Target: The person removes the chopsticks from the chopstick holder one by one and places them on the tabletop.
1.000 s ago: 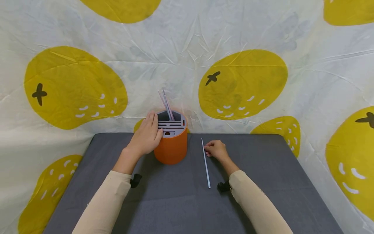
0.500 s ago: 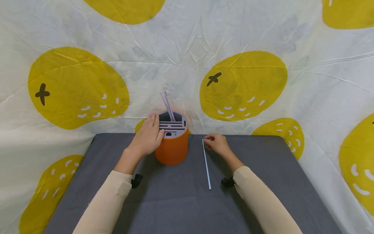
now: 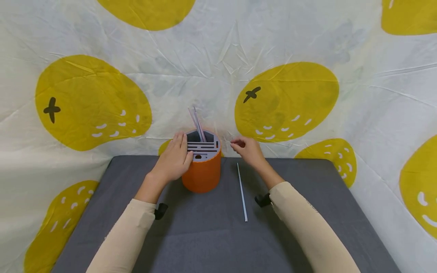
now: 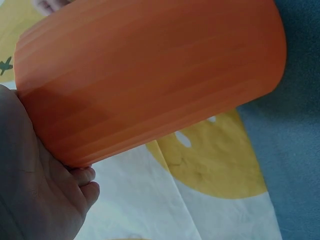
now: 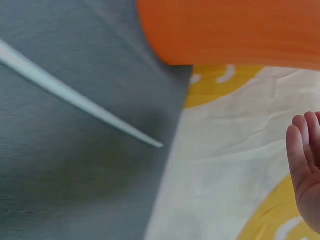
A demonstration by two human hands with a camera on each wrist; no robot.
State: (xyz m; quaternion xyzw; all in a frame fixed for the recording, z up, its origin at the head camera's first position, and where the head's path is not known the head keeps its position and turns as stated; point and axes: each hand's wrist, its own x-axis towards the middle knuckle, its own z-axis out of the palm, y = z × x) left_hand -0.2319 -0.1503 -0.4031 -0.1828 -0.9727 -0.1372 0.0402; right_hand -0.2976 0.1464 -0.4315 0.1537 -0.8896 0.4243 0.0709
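An orange pen holder (image 3: pixel 201 176) with a grey slotted top stands near the table's back edge; thin straw-like sticks (image 3: pixel 199 125) rise from its rear compartment. My left hand (image 3: pixel 172 157) lies against its left side and upper rim, fingers straight and together, thumb at the front of the rim; the left wrist view shows the palm (image 4: pixel 45 190) along the orange wall. Right of the holder, a thin pale stick (image 3: pixel 242 193) lies on the table. Above the stick's far end hovers my right hand (image 3: pixel 248 151), thumb and forefinger close together, nothing visible between them.
The dark grey tabletop (image 3: pixel 205 246) ends just behind the holder, where a pale cloth (image 3: pixel 170 91) with yellow fruit prints hangs. Black wrist cameras (image 3: pixel 160 211) stick out from the sleeves.
My right hand has moved along the pale stick to its far end, then lifted up and left toward the holder's top. The stick stays on the table; my left hand keeps its place.
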